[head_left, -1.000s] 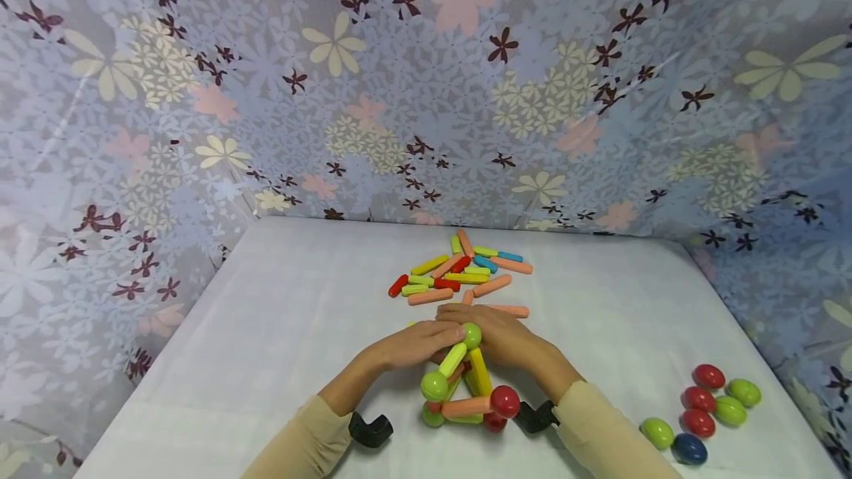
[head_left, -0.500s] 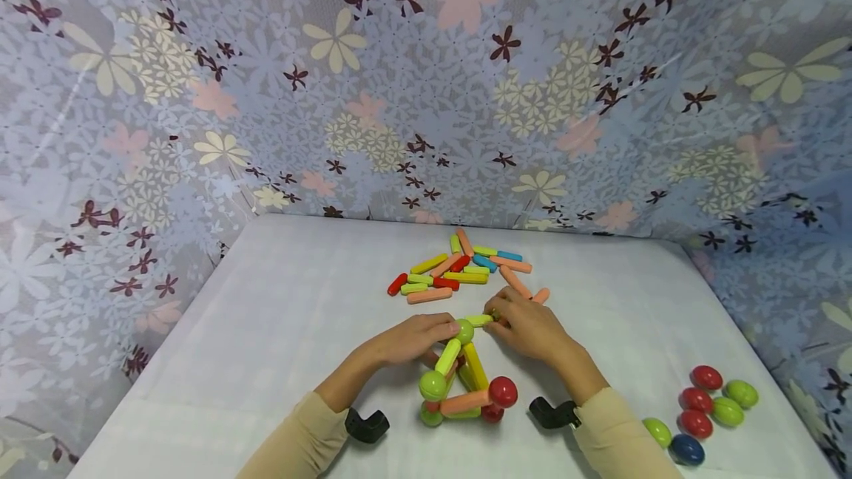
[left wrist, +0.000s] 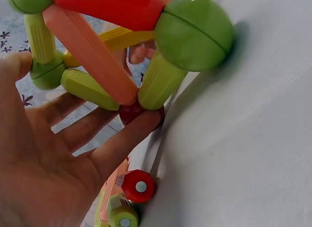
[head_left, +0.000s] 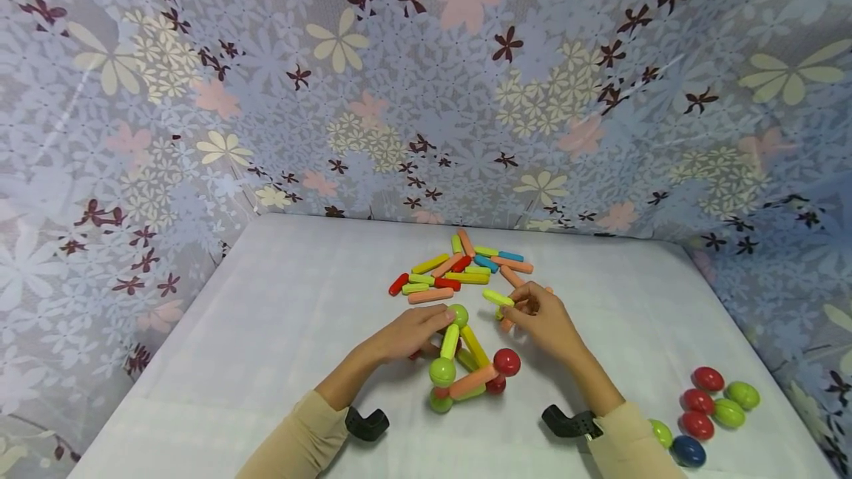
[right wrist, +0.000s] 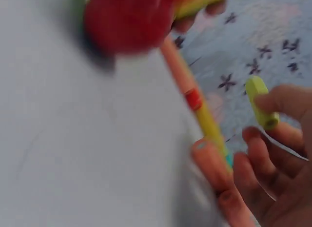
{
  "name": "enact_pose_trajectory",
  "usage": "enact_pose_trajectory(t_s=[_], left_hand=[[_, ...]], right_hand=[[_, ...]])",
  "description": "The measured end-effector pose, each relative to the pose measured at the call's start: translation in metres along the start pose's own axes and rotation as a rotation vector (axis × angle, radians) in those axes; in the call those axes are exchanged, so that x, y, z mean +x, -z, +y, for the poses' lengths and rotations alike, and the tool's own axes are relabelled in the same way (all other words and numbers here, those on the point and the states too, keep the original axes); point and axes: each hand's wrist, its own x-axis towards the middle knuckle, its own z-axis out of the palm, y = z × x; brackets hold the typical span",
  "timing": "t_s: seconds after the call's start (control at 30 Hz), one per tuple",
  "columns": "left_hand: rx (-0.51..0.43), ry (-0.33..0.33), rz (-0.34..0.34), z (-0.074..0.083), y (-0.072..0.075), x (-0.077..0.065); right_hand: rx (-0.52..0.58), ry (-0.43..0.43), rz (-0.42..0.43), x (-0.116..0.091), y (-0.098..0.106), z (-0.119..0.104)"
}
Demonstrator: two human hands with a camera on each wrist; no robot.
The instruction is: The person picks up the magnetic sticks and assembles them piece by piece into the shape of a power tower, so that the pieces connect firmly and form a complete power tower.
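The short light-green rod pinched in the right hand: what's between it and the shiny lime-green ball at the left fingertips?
In the head view, only bare white tabletop shows between rod and ball.

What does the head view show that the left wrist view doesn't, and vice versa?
Only head: the loose balls at right, one dark blue, and the short yellow-green rod pinched in the right grip.
Only left wrist: the palm side of the left grip, and pale discs on the ends of a red rod and a green rod.
Both: the built frame of rods and balls, the left grip touching it, and flowered cloth.
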Motion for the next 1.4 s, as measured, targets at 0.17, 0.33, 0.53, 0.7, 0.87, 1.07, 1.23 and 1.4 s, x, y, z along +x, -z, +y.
enact_pose_trajectory(t_s=[0.17, 0.33, 0.53, 0.7, 0.87, 1.07, 1.23, 1.4], left_hand=[[-0.008, 0.006, 0.044, 0.001, -0.005, 0.004], [0.015, -0.013, 0.078, 0.002, -0.007, 0.004], [-0.003, -0.113, 0.097, 0.003, -0.009, 0.003], [-0.01, -0.128, 0.12, 0.003, -0.006, 0.002], [-0.004, -0.153, 0.113, 0.002, -0.004, 0.001], [0.047, -0.224, 0.122, 0.003, -0.003, 0.0], [0.029, -0.239, 0.115, 0.003, -0.001, -0.001], [0.048, -0.249, 0.11, 0.004, 0.001, -0.001]], right_hand=[[0.204, 0.022, -0.132, -0.021, 0.019, -0.026], [0.202, 0.06, -0.25, -0.029, 0.02, -0.049], [0.151, 0.045, -0.269, -0.037, 0.009, -0.058], [0.067, 0.093, -0.316, -0.037, 0.01, -0.064], [0.019, 0.186, -0.389, -0.041, 0.025, -0.068], [-0.048, 0.342, -0.485, -0.049, 0.042, -0.068], [-0.093, 0.364, -0.492, -0.047, 0.039, -0.067], [-0.087, 0.342, -0.462, -0.046, 0.036, -0.064]])
